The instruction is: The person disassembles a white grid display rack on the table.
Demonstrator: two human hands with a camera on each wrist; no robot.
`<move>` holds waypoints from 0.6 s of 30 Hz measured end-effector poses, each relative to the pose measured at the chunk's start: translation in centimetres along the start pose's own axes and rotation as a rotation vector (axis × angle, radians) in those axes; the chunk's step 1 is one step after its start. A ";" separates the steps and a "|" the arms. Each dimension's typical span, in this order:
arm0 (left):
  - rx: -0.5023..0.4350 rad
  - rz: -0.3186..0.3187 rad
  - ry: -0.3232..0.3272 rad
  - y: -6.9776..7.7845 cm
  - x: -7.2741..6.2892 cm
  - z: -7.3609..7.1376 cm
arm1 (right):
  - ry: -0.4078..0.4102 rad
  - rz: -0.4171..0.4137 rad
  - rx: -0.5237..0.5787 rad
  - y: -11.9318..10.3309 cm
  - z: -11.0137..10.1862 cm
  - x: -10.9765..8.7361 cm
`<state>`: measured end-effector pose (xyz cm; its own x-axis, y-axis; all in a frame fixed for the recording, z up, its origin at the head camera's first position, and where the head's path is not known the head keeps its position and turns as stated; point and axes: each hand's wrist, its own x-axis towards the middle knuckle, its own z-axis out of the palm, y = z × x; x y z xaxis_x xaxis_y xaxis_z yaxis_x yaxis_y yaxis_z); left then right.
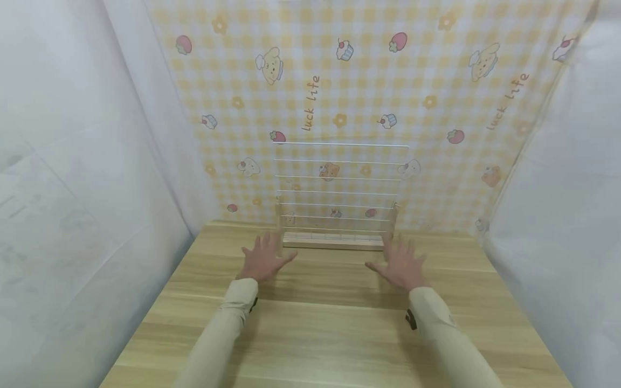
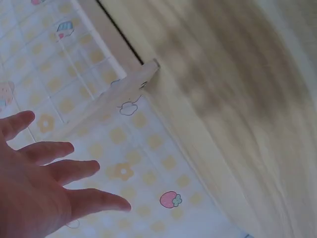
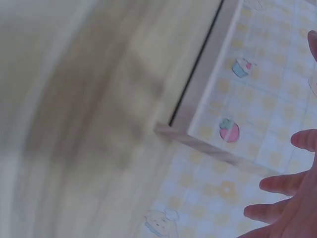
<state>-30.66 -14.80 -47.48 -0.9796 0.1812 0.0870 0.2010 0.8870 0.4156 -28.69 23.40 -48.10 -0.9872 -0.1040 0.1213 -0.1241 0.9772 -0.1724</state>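
A rack with a pale wooden base (image 1: 335,244) and thin white horizontal wires (image 1: 339,144) stands at the back of the wooden table. My left hand (image 1: 263,260) is spread beside the rack's left end, fingers straight and apart, with nothing in it. Likewise empty, my right hand (image 1: 400,265) spreads its fingers by the right end. In the left wrist view the rack's wooden side piece (image 2: 119,94) shows beyond the left fingertips (image 2: 91,166). The right wrist view has the base's corner (image 3: 171,130) to the left of the right fingers (image 3: 280,184).
Behind the rack hangs a yellow-checked cloth (image 1: 339,97) printed with strawberries, cupcakes and puppies. White sheets close off the left side (image 1: 73,161) and the right side (image 1: 563,188). Bare wood of the table (image 1: 330,334) lies between the forearms.
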 end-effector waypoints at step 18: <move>-0.405 -0.039 0.086 -0.4 5.1 -5.0 | -0.015 -0.007 0.245 3.0 -6.5 5.3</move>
<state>-35.70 -16.32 -42.67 -0.9863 0.0993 0.1320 0.1647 0.6505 0.7414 -33.65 27.01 -41.64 -0.9873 -0.1148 0.1093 -0.1497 0.9026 -0.4037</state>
